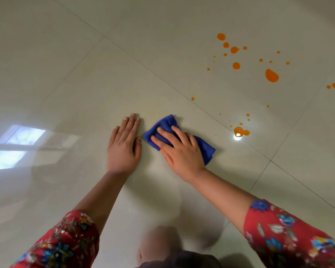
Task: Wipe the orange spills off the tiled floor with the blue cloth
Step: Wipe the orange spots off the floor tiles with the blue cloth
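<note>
A folded blue cloth [204, 147] lies on the pale tiled floor [85, 84] near the middle of the view. My right hand [179, 149] presses flat on it with straight, spread fingers. My left hand [124, 145] rests flat on the bare tile just left of the cloth, fingers together. Orange spills dot the floor to the right: a small puddle [241, 131] close to the cloth's right side, a large drop [271, 75] farther off, and several smaller drops [236, 65] toward the upper right.
Dark grout lines [162, 79] cross the glossy tiles diagonally. A window reflection [17, 146] shines on the floor at the left, and a bright light glint [237, 136] sits by the nearest puddle. My knee [161, 246] shows at the bottom edge.
</note>
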The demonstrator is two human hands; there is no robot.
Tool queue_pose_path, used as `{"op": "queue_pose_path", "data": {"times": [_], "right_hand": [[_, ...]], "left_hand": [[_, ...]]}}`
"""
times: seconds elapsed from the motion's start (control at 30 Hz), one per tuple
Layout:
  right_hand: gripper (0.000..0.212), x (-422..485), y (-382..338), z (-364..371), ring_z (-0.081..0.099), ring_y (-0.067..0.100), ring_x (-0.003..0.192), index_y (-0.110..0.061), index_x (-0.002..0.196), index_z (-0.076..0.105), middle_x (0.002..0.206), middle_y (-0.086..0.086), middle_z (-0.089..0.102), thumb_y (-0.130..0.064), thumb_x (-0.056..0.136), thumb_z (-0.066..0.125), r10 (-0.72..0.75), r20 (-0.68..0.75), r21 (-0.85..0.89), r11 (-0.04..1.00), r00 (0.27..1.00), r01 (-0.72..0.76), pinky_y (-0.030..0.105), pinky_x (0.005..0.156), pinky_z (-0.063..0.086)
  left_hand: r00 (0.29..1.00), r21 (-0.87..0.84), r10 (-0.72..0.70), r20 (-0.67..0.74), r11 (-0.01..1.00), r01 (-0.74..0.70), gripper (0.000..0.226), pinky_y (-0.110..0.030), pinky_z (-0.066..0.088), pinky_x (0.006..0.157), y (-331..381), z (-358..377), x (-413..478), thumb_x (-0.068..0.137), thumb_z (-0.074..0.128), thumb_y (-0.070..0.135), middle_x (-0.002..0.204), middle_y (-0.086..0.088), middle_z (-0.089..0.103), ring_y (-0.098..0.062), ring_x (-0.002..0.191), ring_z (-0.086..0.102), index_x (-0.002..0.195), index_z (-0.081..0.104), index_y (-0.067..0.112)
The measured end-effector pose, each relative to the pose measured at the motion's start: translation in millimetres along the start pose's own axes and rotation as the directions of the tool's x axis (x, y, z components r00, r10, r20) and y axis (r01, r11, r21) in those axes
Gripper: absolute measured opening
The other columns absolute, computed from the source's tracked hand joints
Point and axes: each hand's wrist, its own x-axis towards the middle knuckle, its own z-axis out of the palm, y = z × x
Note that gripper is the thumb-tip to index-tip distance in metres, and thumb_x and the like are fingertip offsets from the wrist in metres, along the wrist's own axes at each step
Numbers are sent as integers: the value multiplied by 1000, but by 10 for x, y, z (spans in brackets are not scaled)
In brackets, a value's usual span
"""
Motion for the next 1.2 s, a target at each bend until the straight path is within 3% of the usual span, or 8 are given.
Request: {"op": "queue_pose_path", "data": {"times": [0.37, 0.5, 0.63, 0.77, 0.9, 1.03, 1.13, 1.2], "right_hand": [[42, 41, 231, -8, 43, 24, 115, -38, 135, 54, 129, -5, 58, -37, 94, 46, 193, -97, -2, 981, 976, -194, 41, 84, 43], [45, -618, 422, -78, 45, 23, 118, -39, 140, 48, 133, -8, 56, -38, 95, 44, -184, -25, -45, 982, 983, 183, 39, 84, 41], [44, -24, 454, -84, 43, 24, 113, -38, 134, 55, 128, -6, 59, -38, 91, 44, 259, -126, 9, 965, 958, -260, 42, 81, 46], [45, -259, 114, 70, 45, 23, 115, -39, 136, 52, 130, -9, 57, -38, 91, 48, -263, -27, -35, 965, 964, 262, 38, 82, 41], [44, -88, 263, 2, 45, 23, 106, -36, 131, 58, 122, -7, 61, -34, 89, 48, 167, -164, 32, 986, 972, -164, 39, 77, 48], [43, -146, 239, 42, 49, 22, 95, -35, 128, 60, 114, -8, 64, -31, 86, 54, -301, -92, -94, 951, 949, 293, 36, 70, 46], [42, 72, 365, -39, 43, 23, 92, -34, 128, 61, 109, -4, 63, -31, 88, 47, 118, -212, 13, 993, 970, -118, 40, 68, 49], [43, -81, 149, 54, 44, 23, 93, -33, 130, 60, 111, -5, 63, -30, 88, 50, -35, -154, -40, 999, 987, 29, 39, 69, 47]], "left_hand": [[1000, 53, -20, 10, 998, 19, 56, -34, 14, 120, 63, -4, 10, 95, 29, 25, 158, 5, 20, -13, 147, 13, 151, 27, 20], [1000, 55, -21, 19, 998, 20, 56, -35, 13, 120, 66, -6, 0, 95, 28, 26, 159, 5, 19, -12, 148, 11, 151, 25, 20], [1000, 63, -12, 29, 998, 10, 57, -35, 13, 120, 79, 2, 15, 95, 28, 25, 159, 4, 19, -14, 148, 12, 151, 25, 19], [1000, 53, -10, 16, 999, 9, 57, -36, 16, 119, 54, -4, 17, 94, 29, 25, 158, 3, 22, -14, 147, 15, 150, 28, 18], [1000, 63, -10, 27, 998, 8, 57, -35, 14, 120, 63, 6, 16, 95, 29, 25, 159, 4, 19, -13, 148, 12, 151, 25, 20], [1000, 66, -8, 25, 998, 6, 57, -36, 16, 119, 55, 0, 18, 94, 30, 24, 158, 3, 21, -14, 147, 15, 151, 27, 19], [1000, 53, -13, 27, 999, 12, 57, -33, 13, 120, 56, 2, 17, 94, 31, 23, 159, 5, 18, -13, 147, 13, 151, 25, 20], [999, 57, -18, 36, 998, 16, 58, -34, 14, 120, 52, -3, 4, 94, 31, 23, 159, 5, 18, -13, 148, 12, 151, 24, 19]]}}
